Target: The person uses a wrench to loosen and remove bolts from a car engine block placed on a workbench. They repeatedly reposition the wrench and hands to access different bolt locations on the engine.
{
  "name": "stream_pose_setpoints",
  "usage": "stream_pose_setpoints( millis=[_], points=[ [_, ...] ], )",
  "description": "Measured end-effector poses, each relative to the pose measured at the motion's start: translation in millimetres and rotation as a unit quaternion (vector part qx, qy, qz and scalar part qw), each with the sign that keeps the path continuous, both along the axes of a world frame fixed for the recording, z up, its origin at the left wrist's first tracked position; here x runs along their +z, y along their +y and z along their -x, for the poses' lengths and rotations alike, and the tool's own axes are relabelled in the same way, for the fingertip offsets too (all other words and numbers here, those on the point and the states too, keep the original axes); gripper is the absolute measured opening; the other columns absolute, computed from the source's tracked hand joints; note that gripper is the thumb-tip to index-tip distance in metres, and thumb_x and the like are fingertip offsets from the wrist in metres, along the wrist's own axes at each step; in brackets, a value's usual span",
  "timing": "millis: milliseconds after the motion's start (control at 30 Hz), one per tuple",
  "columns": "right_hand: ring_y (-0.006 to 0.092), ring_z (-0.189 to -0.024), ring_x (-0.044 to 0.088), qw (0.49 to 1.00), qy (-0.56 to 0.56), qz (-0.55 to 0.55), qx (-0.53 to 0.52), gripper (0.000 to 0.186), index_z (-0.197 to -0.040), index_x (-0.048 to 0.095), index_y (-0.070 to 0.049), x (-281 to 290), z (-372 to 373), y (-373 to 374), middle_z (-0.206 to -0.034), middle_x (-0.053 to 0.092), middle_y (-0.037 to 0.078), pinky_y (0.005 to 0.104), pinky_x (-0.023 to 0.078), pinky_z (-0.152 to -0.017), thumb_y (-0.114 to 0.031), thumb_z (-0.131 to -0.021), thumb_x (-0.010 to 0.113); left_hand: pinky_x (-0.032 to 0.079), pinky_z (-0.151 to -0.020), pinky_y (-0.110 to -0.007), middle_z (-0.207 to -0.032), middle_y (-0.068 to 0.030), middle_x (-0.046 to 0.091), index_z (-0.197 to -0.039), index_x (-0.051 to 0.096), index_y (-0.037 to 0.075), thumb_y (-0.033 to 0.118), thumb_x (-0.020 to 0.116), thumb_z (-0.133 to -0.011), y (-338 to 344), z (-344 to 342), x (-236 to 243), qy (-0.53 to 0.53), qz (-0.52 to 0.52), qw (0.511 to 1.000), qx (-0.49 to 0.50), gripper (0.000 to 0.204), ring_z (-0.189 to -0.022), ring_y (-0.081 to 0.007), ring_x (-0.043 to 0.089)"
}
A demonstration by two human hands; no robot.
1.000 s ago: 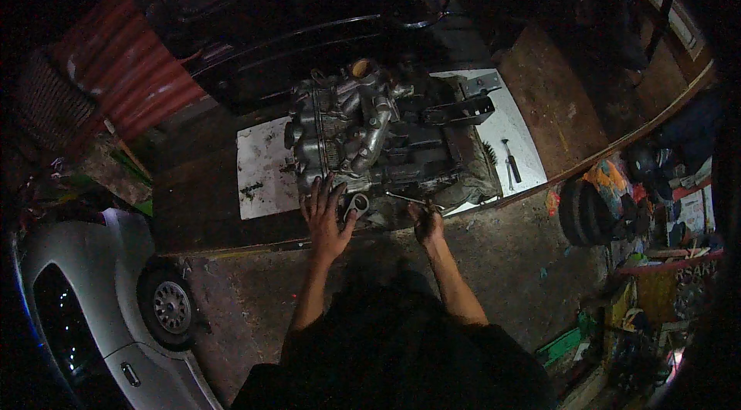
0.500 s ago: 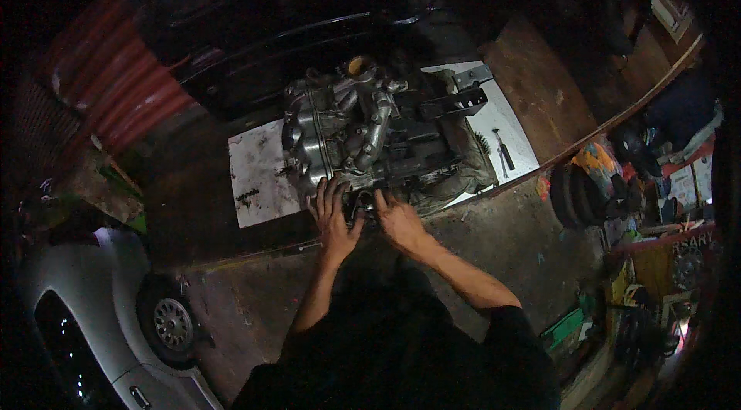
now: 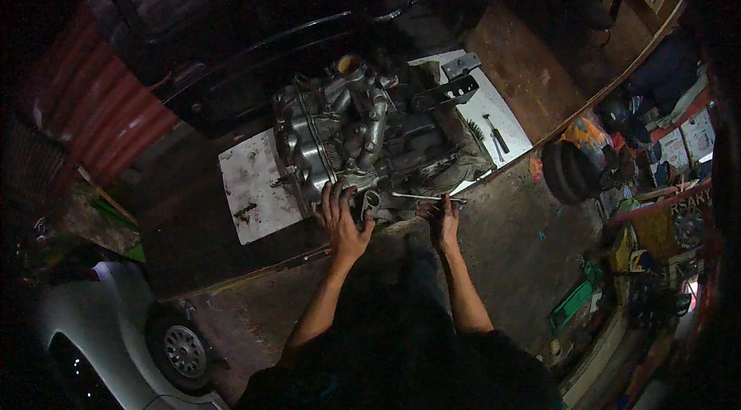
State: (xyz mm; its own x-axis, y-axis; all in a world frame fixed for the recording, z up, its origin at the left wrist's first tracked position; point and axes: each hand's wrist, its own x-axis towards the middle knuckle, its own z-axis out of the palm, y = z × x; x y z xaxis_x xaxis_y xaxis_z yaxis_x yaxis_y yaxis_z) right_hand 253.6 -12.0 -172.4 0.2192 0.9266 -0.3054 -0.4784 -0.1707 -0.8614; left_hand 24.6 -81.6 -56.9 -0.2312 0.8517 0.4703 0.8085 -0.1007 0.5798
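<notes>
A greasy metal engine (image 3: 312, 154) lies across a stained white board (image 3: 251, 198) on the bench. My left hand (image 3: 346, 231) rests on its near side, the fingers spread and laid over the metal beside a round opening (image 3: 371, 200). To the right, my right hand (image 3: 445, 229) grips a thin, shiny wrench (image 3: 417, 195). The wrench lies roughly level over the engine's near edge, one end pointing toward the round opening. Right of the engine, a small bristle brush (image 3: 474, 131) and a black-handled tool (image 3: 498, 136) lie on the board.
A dark glossy panel (image 3: 231, 55) stands behind the engine. Red corrugated sheeting (image 3: 100, 94) is at the far left, with a silver car (image 3: 116, 333) below it. Tyres (image 3: 570, 182) and clutter line the right side, and a green object (image 3: 571, 306) lies on the floor.
My right hand has drawn away from the round opening to the right and now holds the wrench. The left hand stays on the engine. The whole view has shifted slightly.
</notes>
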Motion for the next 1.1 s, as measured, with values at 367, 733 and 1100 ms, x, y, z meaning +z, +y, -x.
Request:
stream_pose_setpoints(
  millis=[367,733,1100],
  points=[
    [0.0396,-0.083,0.060,0.991,0.078,0.000,0.109,0.038,-0.111,0.037,0.006,12,7,37,-0.094,0.056,0.028,0.0505,0.051,-0.073,-0.029,-0.096,0.038,0.006,-0.101,-0.059,-0.134,-0.0125,0.037,-0.118,0.046,0.005,0.037,0.050,-0.081,3,1,-9,0.025,-0.015,0.999,0.017,0.050,-0.132,-0.0323,0.022],
    [0.0400,-0.084,0.060,0.978,0.136,0.040,0.151,0.041,-0.119,0.027,0.005,8,1,51,-0.095,0.056,0.030,0.0479,0.050,-0.077,-0.027,-0.096,0.037,0.003,-0.103,-0.058,-0.131,-0.0134,0.040,-0.114,0.049,0.005,0.037,0.047,-0.081,6,-3,-13,0.029,-0.025,0.999,0.034,0.047,-0.130,-0.0337,0.023],
    [0.0387,-0.092,0.058,0.962,0.184,0.082,0.184,0.049,-0.121,0.029,0.009,-13,-2,58,-0.099,0.055,0.029,0.0467,0.049,-0.082,-0.030,-0.094,0.043,0.005,-0.103,-0.057,-0.130,-0.0140,0.041,-0.113,0.050,0.003,0.049,0.039,-0.086,8,-6,-12,0.035,-0.027,0.998,0.048,0.054,-0.129,-0.0337,0.025]
  ],
)
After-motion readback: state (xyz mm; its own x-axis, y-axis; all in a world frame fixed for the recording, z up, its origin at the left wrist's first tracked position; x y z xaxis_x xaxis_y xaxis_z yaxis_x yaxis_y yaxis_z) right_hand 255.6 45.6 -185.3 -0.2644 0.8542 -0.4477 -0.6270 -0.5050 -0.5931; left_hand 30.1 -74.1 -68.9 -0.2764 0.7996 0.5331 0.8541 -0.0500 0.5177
